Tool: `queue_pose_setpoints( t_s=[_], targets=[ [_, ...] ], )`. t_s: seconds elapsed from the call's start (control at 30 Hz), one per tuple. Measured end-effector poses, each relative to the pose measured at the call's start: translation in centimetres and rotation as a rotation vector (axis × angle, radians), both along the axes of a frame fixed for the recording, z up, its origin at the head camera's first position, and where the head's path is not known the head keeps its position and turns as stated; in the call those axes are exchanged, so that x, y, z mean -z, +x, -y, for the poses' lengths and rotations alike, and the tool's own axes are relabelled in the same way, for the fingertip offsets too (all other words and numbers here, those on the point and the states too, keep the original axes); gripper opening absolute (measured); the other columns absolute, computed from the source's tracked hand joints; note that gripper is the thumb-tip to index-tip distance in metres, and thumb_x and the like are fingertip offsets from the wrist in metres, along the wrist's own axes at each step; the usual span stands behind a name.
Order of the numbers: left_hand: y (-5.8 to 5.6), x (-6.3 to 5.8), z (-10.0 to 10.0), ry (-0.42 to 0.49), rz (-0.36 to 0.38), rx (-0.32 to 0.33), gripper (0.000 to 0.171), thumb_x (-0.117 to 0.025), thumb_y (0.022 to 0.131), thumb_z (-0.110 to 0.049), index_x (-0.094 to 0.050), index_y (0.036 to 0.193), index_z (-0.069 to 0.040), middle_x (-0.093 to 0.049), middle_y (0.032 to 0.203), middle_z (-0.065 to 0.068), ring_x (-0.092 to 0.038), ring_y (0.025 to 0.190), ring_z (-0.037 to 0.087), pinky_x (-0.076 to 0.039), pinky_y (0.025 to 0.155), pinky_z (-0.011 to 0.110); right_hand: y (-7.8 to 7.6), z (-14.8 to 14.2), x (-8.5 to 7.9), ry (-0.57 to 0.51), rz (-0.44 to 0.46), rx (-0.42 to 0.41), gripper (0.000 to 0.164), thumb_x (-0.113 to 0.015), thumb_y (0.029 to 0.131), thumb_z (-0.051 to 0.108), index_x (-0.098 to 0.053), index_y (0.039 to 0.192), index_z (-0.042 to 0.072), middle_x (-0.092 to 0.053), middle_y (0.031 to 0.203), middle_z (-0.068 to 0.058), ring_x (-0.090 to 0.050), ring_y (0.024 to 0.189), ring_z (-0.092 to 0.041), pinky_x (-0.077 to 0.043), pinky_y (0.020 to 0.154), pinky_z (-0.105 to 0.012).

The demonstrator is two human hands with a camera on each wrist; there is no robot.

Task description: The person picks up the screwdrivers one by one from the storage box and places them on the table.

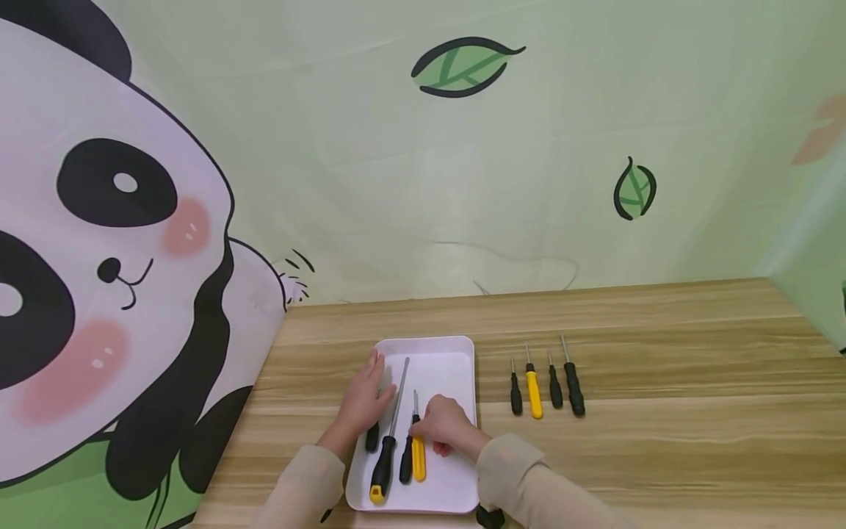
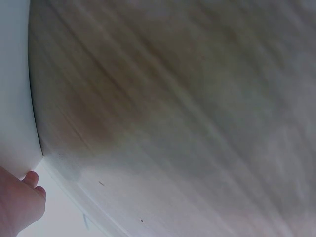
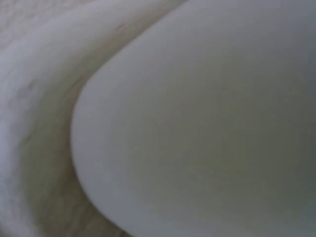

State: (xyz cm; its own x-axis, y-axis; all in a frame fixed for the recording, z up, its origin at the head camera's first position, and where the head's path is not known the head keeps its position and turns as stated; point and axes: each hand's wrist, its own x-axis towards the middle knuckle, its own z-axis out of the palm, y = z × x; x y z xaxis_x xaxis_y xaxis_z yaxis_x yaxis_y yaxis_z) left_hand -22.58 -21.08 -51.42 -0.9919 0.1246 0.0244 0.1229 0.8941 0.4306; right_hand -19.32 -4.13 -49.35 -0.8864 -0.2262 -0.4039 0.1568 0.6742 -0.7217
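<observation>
Pinching the yellow screwdriver (image 1: 418,455) – right hand (image 1: 446,425) grip closed on it – tip pointing away

Table (image 1: 661,441): wood-grain surface, light brown streaks, smooth with a low sheen. Tray (image 1: 456,353): white plastic, smooth, slightly glossy, rim rounded; the right wrist view is too blurred to tell more than a pale smooth surface. Large screwdriver (image 1: 386,448): bare metal shaft, dull grey shine; handle black matt grip with a yellow plastic end. Small yellow screwdriver (image 1: 418,455) in the tray: glossy yellow plastic handle. Four screwdrivers (image 1: 545,389) on the table: thin metal shafts, black and yellow plastic handles. Backdrop (image 1: 396,184): printed cloth or film, matt, faintly creased. Sleeves (image 1: 529,485): beige cloth, soft, matt
</observation>
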Motion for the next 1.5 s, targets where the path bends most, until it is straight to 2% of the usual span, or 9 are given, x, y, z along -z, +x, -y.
queue_pose_setpoints(
  t_s=[0.23,0.47,0.73,1.0,1.33,1.5],
  targets=[
    [-0.05,0.0,0.02,0.01,-0.021,0.014,0.064,-0.051,0.088,-0.03,-0.024,0.138,-0.001,-0.015,0.148,0.013,-0.025,0.132,0.031,-0.025,0.105,0.047,0.06,0.02,0.02,0.022,-0.035,-0.015,0.027,-0.068,0.071,0.021,-0.051,0.055,0.007,-0.037,0.036,0.003,-0.038,0.029,-0.01,-0.035,0.03,-0.017],
    [-0.04,-0.09,-0.04,0.011,-0.007,0.006,0.065,-0.05,0.088,-0.03,-0.024,0.139,-0.002,-0.014,0.148,0.012,-0.023,0.133,0.03,-0.024,0.106,0.046,0.13,-0.02,0.06,0.019,-0.05,-0.001,0.029,-0.067,0.07,0.021,-0.05,0.052,0.008,-0.037,0.036,0.004,-0.038,0.029,-0.01,-0.035,0.03,-0.017],
    [-0.07,0.04,0.1,-0.001,-0.022,0.013,0.064,-0.051,0.087,-0.029,-0.024,0.138,-0.001,-0.015,0.148,0.013,-0.025,0.132,0.03,-0.025,0.106,0.046,0.04,0.17,0.31,0.035,-0.069,-0.035,0.028,-0.07,0.068,0.019,-0.051,0.052,0.007,-0.037,0.035,0.004,-0.038,0.028,-0.01,-0.033,0.028,-0.017],
    [-0.13,0.12,0.09,-0.006,-0.004,0.002,0.065,-0.05,0.087,-0.031,-0.023,0.139,-0.003,-0.013,0.148,0.011,-0.023,0.133,0.029,-0.024,0.106,0.046,0.17,0.05,0.2,0.04,-0.068,-0.04,0.024,-0.067,0.07,0.018,-0.052,0.056,0.006,-0.04,0.039,0.002,-0.039,0.03,-0.01,-0.033,0.029,-0.016],
    [-0.05,-0.1,0.02,-0.002,-0.013,0.007,0.065,-0.051,0.087,-0.03,-0.024,0.139,-0.002,-0.014,0.148,0.012,-0.024,0.133,0.03,-0.024,0.106,0.046,0.02,-0.43,0.05,-0.043,-0.054,-0.017,0.024,-0.065,0.073,0.02,-0.054,0.057,0.006,-0.043,0.04,0.002,-0.04,0.03,-0.009,-0.034,0.03,-0.016],
    [0.04,-0.19,-0.07,0.003,-0.012,0.004,0.065,-0.051,0.087,-0.03,-0.024,0.139,-0.002,-0.015,0.148,0.012,-0.024,0.132,0.03,-0.024,0.106,0.046,-0.09,-0.6,-0.03,-0.081,-0.008,-0.006,0.023,-0.065,0.075,0.022,-0.056,0.061,0.006,-0.046,0.043,0.0,-0.041,0.032,-0.01,-0.036,0.032,-0.016]
  ],
)
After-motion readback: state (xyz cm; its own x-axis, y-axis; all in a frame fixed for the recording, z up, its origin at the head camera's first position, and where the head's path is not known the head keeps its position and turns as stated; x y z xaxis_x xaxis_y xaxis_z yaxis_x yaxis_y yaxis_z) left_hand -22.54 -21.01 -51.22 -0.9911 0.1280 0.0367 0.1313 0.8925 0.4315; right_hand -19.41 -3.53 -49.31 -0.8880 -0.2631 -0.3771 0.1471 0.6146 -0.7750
